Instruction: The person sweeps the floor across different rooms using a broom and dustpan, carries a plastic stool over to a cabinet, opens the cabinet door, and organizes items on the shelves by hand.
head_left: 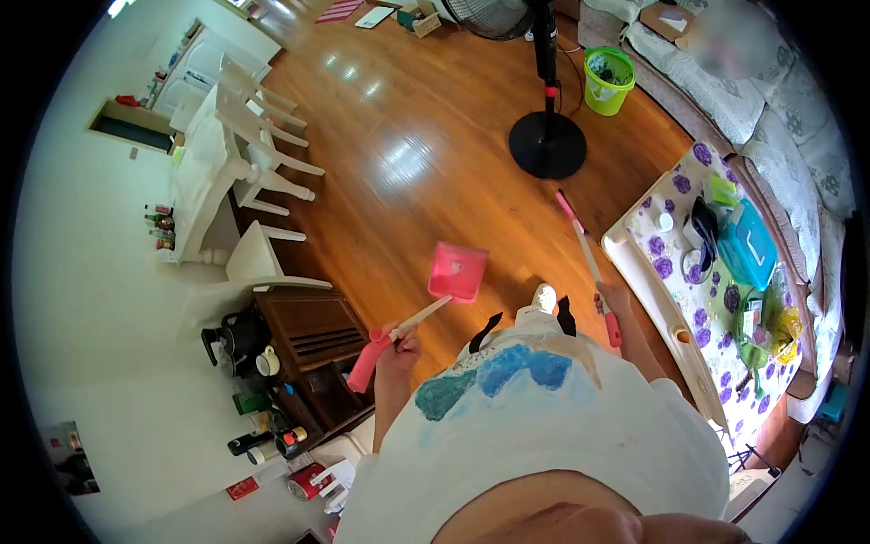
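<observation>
My left hand (399,349) is closed around the long handle of a pink dustpan (458,272). The handle's pink grip sticks out behind the hand, and the pan is low over or on the wooden floor; I cannot tell whether it touches. In my right hand (613,297) is a broom (585,249) with a pale stick and a pink grip. Its narrow pink head points away from me, near the base of a black standing fan (547,145). A white shoe (544,297) shows between the two tools.
At right stands a table with a purple-flowered cover (664,268), holding a blue box (749,245) and other items. Behind it is a sofa (770,136); a green bin (608,82) stands near the fan. White chairs (258,258) and a dark cabinet (313,340) line the left.
</observation>
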`<state>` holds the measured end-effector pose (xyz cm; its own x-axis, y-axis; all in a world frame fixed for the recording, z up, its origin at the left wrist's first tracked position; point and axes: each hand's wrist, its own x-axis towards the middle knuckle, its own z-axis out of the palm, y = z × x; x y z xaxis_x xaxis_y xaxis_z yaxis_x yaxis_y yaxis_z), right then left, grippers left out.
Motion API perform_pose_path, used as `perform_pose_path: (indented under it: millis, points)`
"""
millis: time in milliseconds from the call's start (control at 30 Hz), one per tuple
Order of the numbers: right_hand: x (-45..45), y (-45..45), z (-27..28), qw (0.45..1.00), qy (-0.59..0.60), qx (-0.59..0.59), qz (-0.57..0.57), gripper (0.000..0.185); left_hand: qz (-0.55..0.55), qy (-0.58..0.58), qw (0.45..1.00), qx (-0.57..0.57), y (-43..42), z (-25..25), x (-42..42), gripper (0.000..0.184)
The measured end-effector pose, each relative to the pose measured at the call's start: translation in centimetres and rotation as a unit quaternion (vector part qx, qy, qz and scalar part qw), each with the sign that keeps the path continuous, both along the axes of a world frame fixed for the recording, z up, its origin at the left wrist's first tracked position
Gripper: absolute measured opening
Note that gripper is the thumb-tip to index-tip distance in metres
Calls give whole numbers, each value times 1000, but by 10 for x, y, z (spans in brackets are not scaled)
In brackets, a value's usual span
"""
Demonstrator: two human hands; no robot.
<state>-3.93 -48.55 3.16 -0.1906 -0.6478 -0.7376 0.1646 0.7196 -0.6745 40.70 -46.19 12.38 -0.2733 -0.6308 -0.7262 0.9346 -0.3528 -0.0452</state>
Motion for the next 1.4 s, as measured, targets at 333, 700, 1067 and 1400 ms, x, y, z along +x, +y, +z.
perform_pose_path:
  millis: [333,700,1067,1400]
  points:
    - [-27,-51,-58,995,5,96,17,9,-88,10,991,-95,-128,9,-31,19]
    - [-10,-67,-23,989,85,123,2,12,-178,36,977,-112,-279,-30,-38,12]
    - [44,-154,10,984,145,68,-79,13,-306,-21,951,-26,-422,-71,-72,10]
    - [-15,-277,-62,981,162,-7,-105,38,-296,-15,955,30,-476,-118,-116,23]
